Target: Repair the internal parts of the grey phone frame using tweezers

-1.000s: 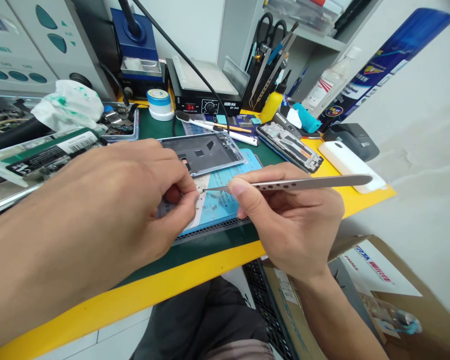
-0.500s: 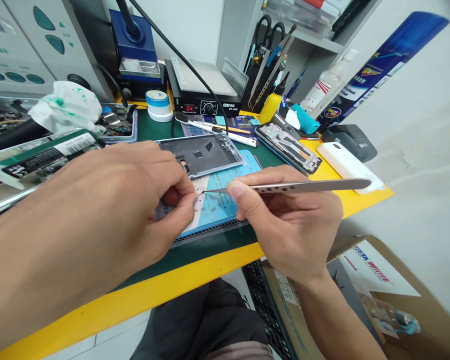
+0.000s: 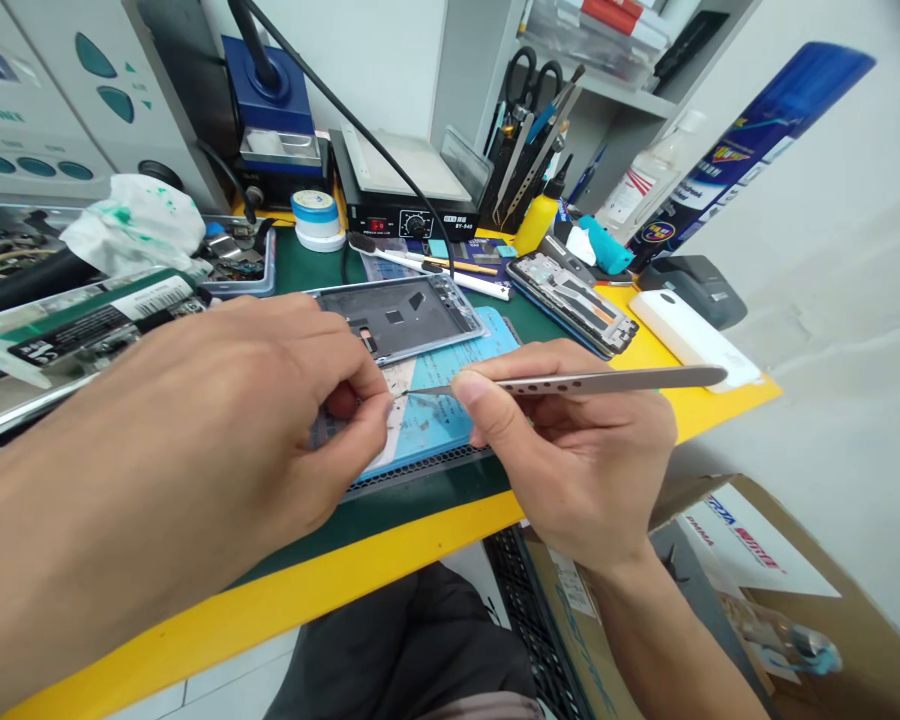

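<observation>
Steel tweezers [image 3: 592, 380], clamped in the right hand [image 3: 577, 450], point at the left hand's [image 3: 217, 420] pinched fingers [image 3: 352, 430]. A slip could jab skin

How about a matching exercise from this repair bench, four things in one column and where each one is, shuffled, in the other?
Things:
1. tweezers
2. grey phone frame
3. scissors
4. crumpled tissue

Places:
A. upright in the tool holder at the back
B. gripped in the right hand
C. far left, stained green
D. lying partly on the blue mat

Pairs: 1-B, 2-D, 3-A, 4-C
</observation>
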The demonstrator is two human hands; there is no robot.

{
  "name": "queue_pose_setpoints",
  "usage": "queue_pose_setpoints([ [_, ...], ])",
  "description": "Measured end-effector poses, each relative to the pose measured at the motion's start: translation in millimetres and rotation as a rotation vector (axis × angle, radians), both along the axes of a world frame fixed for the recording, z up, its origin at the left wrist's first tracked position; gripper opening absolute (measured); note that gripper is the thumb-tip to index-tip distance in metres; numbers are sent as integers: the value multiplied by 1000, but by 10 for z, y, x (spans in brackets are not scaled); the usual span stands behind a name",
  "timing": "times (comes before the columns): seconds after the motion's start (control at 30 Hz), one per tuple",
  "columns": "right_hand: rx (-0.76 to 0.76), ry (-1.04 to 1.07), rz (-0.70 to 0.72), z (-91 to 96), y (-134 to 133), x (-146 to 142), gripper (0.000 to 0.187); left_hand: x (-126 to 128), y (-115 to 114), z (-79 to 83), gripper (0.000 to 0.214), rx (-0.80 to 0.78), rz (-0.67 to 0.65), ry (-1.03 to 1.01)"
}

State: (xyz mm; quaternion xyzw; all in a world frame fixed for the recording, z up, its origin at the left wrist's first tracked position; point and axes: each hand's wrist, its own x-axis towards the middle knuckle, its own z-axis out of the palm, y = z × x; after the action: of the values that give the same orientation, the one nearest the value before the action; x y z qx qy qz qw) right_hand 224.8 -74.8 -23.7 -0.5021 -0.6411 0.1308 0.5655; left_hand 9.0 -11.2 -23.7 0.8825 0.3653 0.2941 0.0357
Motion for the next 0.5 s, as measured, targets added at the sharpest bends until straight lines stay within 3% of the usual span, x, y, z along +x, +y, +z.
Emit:
queue_pose_setpoints([
  [0.5,5,-17,-30,10,24,4,20,19,10,0,17,61,-35,32],
])
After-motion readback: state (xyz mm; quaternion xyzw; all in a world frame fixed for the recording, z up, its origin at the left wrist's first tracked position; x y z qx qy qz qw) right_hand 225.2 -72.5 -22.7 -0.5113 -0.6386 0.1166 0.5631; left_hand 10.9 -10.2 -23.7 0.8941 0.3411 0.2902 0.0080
